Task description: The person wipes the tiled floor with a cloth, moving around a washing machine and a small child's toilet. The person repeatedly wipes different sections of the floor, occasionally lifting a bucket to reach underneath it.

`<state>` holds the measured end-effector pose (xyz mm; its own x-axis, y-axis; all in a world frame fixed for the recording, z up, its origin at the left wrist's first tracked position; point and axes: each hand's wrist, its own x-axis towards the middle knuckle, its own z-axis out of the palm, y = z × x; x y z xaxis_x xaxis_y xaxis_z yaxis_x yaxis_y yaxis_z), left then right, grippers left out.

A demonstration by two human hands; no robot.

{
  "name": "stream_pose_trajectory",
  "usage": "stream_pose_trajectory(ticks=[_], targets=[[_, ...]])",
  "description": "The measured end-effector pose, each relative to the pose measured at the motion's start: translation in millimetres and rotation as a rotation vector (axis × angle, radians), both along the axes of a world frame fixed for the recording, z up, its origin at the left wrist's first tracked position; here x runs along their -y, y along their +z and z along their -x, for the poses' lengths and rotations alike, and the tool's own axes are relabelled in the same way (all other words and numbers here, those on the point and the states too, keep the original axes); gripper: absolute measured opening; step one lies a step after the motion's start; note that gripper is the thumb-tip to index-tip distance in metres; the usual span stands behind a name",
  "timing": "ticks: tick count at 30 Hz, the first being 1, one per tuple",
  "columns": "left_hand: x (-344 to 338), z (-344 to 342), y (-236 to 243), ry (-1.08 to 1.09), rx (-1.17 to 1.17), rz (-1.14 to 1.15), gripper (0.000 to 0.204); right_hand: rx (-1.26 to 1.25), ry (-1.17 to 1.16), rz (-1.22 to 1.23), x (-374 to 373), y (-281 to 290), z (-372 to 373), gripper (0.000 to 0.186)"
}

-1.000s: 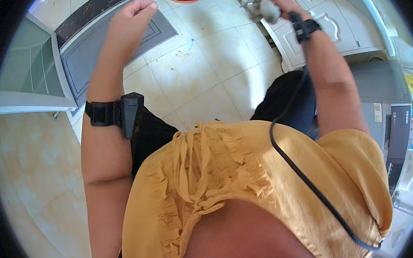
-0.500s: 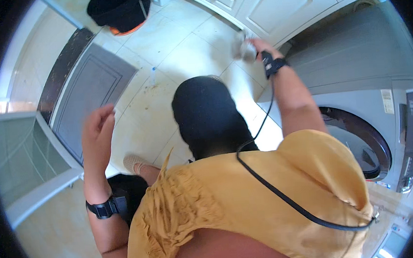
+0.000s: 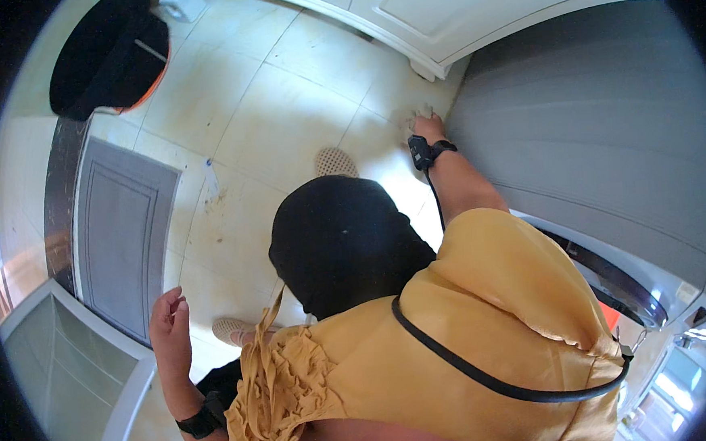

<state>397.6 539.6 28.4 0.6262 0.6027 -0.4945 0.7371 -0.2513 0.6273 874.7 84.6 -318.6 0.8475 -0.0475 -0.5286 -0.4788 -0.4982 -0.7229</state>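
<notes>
Low beside the grey washing machine (image 3: 572, 102), my right hand (image 3: 430, 127) reaches down to the tiled floor. Its fingers are closed on a crumpled greyish-white cloth (image 3: 412, 122), small and partly hidden by the hand, so its exact kind is hard to make out. A black device is strapped to that wrist, with a cable running from it. My left hand (image 3: 170, 322) hangs in the air near the grey mat, its fingers loosely bent and apart from the thumb, holding nothing.
White cabinets (image 3: 453, 12) stand ahead, above the floor. A black-lined bin (image 3: 105, 62) with an orange base is at far left. The grey mat (image 3: 123, 234) lies by a dark sill. A glass-panelled door (image 3: 88, 382) is at left. Brown crumbs (image 3: 216, 198) dot the tiles.
My view has shifted toward the right. My right hand with the cloth has come nearer along the washing machine's side, lower toward the floor. My left hand has dropped lower in view.
</notes>
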Motion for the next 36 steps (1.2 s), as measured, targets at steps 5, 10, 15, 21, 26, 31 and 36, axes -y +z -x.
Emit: stream_pose_trajectory(ticks=[5, 10, 15, 21, 26, 31, 36], targets=[[-4.0, -21.0, -18.4, 0.018, -0.072, 0.022, 0.028, 0.04, 0.139, 0.646, -1.9, 18.3, -49.0, 0.075], [-2.0, -19.3, -30.8, 0.024, -0.156, 0.024, 0.029, -0.189, 0.117, 0.675, -7.3, 25.9, -67.3, 0.079], [-2.6, 6.1, -56.5, 0.083, -0.228, 0.081, 0.028, -0.14, 0.516, 1.002, -84.7, 6.4, -67.6, 0.061], [3.2, 18.3, -62.0, 0.006, -0.202, 0.01, 0.028, 0.235, 0.674, 0.534, -250.0, -16.4, -17.0, 0.06], [14.7, -12.4, -43.3, -0.085, -0.228, -0.145, 0.028, 0.424, 0.945, 0.08, -239.7, -0.1, -9.2, 0.061], [27.7, -30.7, -35.0, -0.103, -0.166, -0.058, 0.029, 0.313, 0.221, -0.194, -115.1, 14.2, -15.9, 0.046], [30.8, -33.3, -22.9, -0.069, -0.182, -0.061, 0.035, 0.456, 0.232, 0.628, -61.5, -22.7, -20.1, 0.056]])
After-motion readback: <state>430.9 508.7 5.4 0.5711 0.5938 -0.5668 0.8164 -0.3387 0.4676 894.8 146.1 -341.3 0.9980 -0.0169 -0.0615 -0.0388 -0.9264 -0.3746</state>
